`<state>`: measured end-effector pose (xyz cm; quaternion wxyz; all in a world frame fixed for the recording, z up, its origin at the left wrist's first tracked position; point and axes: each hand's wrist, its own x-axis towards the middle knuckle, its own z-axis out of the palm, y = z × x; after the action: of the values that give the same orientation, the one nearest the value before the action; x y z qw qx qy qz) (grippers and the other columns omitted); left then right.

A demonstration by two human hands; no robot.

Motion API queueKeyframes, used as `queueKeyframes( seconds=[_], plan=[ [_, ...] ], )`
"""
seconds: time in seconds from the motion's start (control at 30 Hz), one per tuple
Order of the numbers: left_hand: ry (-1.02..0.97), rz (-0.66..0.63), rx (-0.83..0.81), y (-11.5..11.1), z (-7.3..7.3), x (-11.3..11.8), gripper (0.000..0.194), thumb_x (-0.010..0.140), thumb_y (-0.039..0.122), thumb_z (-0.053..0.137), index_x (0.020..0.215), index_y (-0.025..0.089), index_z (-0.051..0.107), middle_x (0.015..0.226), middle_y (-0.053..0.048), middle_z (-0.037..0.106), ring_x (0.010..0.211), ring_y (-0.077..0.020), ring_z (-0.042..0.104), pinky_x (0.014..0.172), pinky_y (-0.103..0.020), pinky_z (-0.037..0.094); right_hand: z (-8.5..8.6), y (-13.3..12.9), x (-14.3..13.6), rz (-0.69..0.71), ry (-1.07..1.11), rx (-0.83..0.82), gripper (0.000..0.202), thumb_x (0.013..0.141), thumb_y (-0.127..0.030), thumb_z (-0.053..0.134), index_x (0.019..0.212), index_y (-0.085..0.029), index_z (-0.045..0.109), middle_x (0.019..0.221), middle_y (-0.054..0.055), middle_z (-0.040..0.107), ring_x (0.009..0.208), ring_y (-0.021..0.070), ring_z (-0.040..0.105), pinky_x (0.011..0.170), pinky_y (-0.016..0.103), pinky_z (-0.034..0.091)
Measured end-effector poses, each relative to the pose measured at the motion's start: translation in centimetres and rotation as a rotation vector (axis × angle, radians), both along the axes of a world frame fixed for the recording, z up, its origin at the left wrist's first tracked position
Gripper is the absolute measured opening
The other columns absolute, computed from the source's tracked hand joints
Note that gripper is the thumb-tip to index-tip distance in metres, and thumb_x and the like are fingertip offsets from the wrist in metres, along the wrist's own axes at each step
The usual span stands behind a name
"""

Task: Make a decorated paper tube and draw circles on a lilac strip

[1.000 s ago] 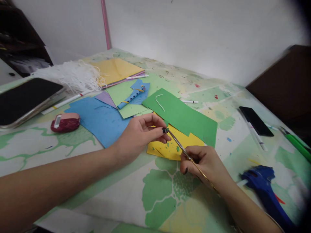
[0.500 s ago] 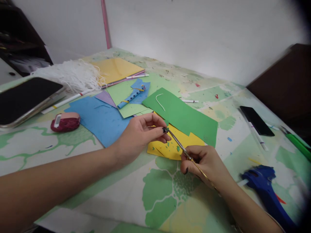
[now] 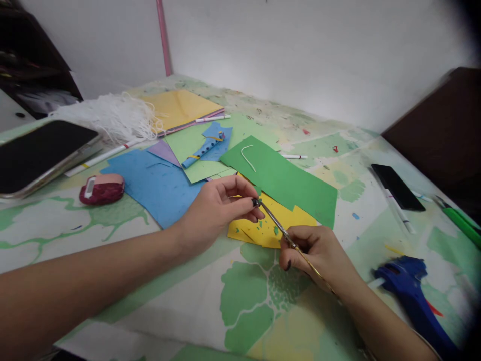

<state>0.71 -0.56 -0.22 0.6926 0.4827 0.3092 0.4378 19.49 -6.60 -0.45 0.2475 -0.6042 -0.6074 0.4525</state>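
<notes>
My left hand (image 3: 221,205) pinches a small piece of green paper (image 3: 258,191) between thumb and fingers; most of the piece is hidden. In my right hand (image 3: 313,250) is a pair of scissors (image 3: 274,218) with gold handles, its blade tips touching the green piece at my left fingertips. Beneath lies a yellow paper sheet (image 3: 296,216) strewn with tiny green scraps. A larger green sheet (image 3: 293,183) with a notched edge lies just beyond, with a white string (image 3: 246,159) on it.
A rolled blue paper piece (image 3: 201,152) with dark dots lies on pale green paper. Left are blue paper (image 3: 158,185), a maroon device (image 3: 101,189), a phone (image 3: 45,155) and white yarn (image 3: 108,118). Right are a blue glue gun (image 3: 408,286), a black phone (image 3: 398,186) and a green cutter (image 3: 464,225).
Almost nothing differs. Both hands keep their places, with the scissor tips still at the green paper piece.
</notes>
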Motion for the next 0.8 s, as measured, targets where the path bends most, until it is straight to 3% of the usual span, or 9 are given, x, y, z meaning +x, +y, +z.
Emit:
queueKeyframes(
  seconds=[0.43, 0.8],
  plan=[
    [0.017, 0.005, -0.017, -0.02, 0.05, 0.04, 0.008, 0.073, 0.012, 0.064, 0.076, 0.014, 0.057, 0.070, 0.003, 0.059, 0.063, -0.0094, 0.063, 0.064, -0.021, 0.051, -0.11, 0.01, 0.26, 0.004, -0.036, 0.024, 0.044, 0.061, -0.052, 0.072, 0.047, -0.016, 0.050, 0.046, -0.006, 0.029, 0.046, 0.0067, 0.023, 0.043, 0.025, 0.013],
    [0.023, -0.028, -0.001, 0.06, -0.11, -0.08, 0.007, 0.075, 0.011, 0.062, 0.077, 0.014, 0.057, 0.070, 0.003, 0.059, 0.063, -0.0084, 0.063, 0.063, -0.019, 0.050, 0.03, 0.10, 0.54, 0.004, -0.154, 0.079, 0.051, 0.057, -0.062, 0.072, 0.049, -0.015, 0.055, 0.046, -0.004, 0.033, 0.047, 0.0081, 0.027, 0.043, 0.024, 0.016]
  ],
)
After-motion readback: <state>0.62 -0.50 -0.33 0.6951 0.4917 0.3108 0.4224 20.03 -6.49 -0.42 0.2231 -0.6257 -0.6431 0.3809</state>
